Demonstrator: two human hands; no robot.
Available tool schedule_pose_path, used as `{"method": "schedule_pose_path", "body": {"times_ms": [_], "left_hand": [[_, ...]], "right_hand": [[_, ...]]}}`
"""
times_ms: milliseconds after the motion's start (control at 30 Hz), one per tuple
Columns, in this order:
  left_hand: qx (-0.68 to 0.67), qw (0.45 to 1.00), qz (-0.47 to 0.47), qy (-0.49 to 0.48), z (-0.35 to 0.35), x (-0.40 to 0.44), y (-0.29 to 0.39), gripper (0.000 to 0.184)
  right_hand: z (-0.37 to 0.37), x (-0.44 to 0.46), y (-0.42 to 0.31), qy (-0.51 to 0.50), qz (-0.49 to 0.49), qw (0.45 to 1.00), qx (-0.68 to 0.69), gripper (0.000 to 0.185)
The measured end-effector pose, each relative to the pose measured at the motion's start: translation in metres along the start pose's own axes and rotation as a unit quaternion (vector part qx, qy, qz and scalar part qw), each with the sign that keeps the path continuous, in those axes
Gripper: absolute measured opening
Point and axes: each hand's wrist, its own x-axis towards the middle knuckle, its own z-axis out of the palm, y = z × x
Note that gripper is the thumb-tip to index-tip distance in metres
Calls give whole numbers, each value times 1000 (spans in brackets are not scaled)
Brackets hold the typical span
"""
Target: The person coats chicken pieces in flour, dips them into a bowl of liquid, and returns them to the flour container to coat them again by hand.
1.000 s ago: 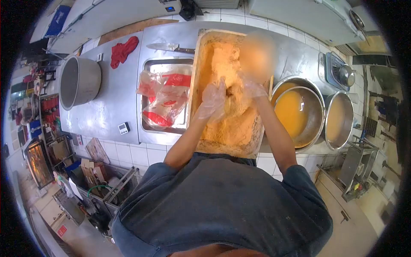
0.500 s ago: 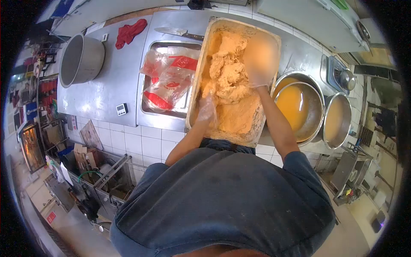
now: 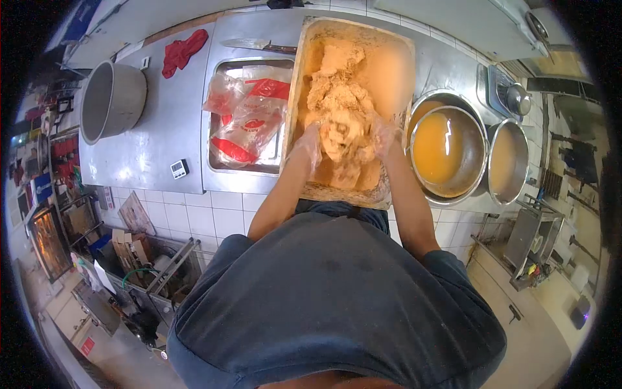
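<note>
A deep rectangular tub [image 3: 293,120] holds orange powder and a heap of coated, lumpy pieces [image 3: 340,107]. My left hand [image 3: 311,148], in a clear plastic glove, is at the left side of the heap, its fingertips partly hidden by powder and pieces. At the heap's right side is my right hand [image 3: 385,139], also gloved, with its fingers mostly hidden among the pieces. Some pieces between the hands are smeared by motion. A blurred patch covers the tub's upper right part.
Left of the tub, a metal tray [image 3: 214,168] holds red-and-clear plastic bags [image 3: 253,123]. A knife [image 3: 259,45], red cloth [image 3: 184,53], timer [image 3: 179,169] and large pot [image 3: 113,102] lie farther left. Bowls of orange liquid [image 3: 437,149] and paler liquid [image 3: 506,162] stand right.
Both hands have come to the near sides of the heap. The coated pieces have shifted and now gather between them, nearer my body. The whole view has shifted slightly.
</note>
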Motion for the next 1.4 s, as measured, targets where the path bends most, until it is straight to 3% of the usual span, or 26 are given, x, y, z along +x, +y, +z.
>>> {"method": "schedule_pose_path", "body": {"times_ms": [100, 233, 333, 400, 467, 500, 533, 600, 667, 700, 767, 800, 833, 867, 933, 967, 1033, 1167, 1233, 1267, 1300, 1333, 1367, 1400], "left_hand": [[12, 1000, 21, -9, -7, 6, -1, 48], [48, 993, 102, -27, -29, 27, -13, 51], [149, 972, 181, -24, -55, 29, -27, 53], [251, 939, 235, -14, -72, 17, -38, 54], [482, 840, 235, 81, -66, -8, -43, 56], [641, 722, 196, 170, -43, -36, -37, 56], [682, 687, 195, 161, -45, -30, -44, 55], [757, 610, 185, 140, -60, -9, -64, 52], [835, 516, 188, 33, -69, 19, -66, 45], [867, 462, 186, -21, -74, 29, -67, 43], [871, 452, 191, -16, -58, 13, -61, 38], [873, 447, 195, -14, -49, 8, -58, 36], [846, 494, 200, 11, -61, 30, -70, 34], [817, 538, 204, 34, -87, 68, -93, 32], [753, 628, 191, 45, -89, 73, -97, 32], [719, 673, 171, 32, -66, 37, -84, 34], [647, 731, 217, 17, -58, 31, -79, 36], [537, 746, 392, -30, -69, 25, -68, 40], [603, 667, 434, -58, -65, -13, -54, 38], [679, 576, 451, -67, -68, -23, -46, 38], [703, 558, 436, -64, -72, -28, -43, 39], [726, 539, 421, -63, -76, -33, -40, 40], [704, 599, 378, -50, -80, -37, -39, 42], [724, 601, 337, -38, -80, -39, -40, 44]], "right_hand": [[-3, -31, -12, -21, -12, 999, 40, 53], [-10, -63, -34, -27, -87, 996, -10, 46], [-17, -83, -29, 20, -172, 980, -97, 40], [-23, -87, -9, 102, -246, 941, -208, 36], [-27, -74, 27, 194, -300, 862, -360, 33], [-28, -65, 50, 226, -317, 804, -450, 31], [-28, -51, 74, 239, -316, 738, -546, 29], [-35, -21, 108, 182, -284, 579, -742, 26], [-30, -7, 114, 17, -90, 566, -819, 25], [-30, 0, 124, 60, -99, 663, -740, 27], [-47, 23, 166, 141, -109, 818, -546, 32], [-51, 29, 180, 129, -137, 838, -512, 33], [-55, 32, 191, 116, -165, 856, -476, 34], [-55, 32, 188, 86, -114, 920, -365, 37], [-40, 17, 166, 61, 0, 990, -124, 38], [-21, -7, 141, 54, 53, 997, -13, 37], [14, -49, 92, 34, 104, 986, 128, 36], [28, -86, 41, -33, 108, 971, 213, 33], [9, -73, 48, 41, 175, 983, -24, 41], [-3, -73, 47, 0, 121, 968, -220, 42], [-16, -74, 46, -18, 59, 910, -410, 43], [-33, -86, 43, -111, -90, 759, -635, 38], [-36, -87, 44, -138, -137, 653, -732, 36], [-39, -88, 44, -153, -193, 533, -809, 34]]}}
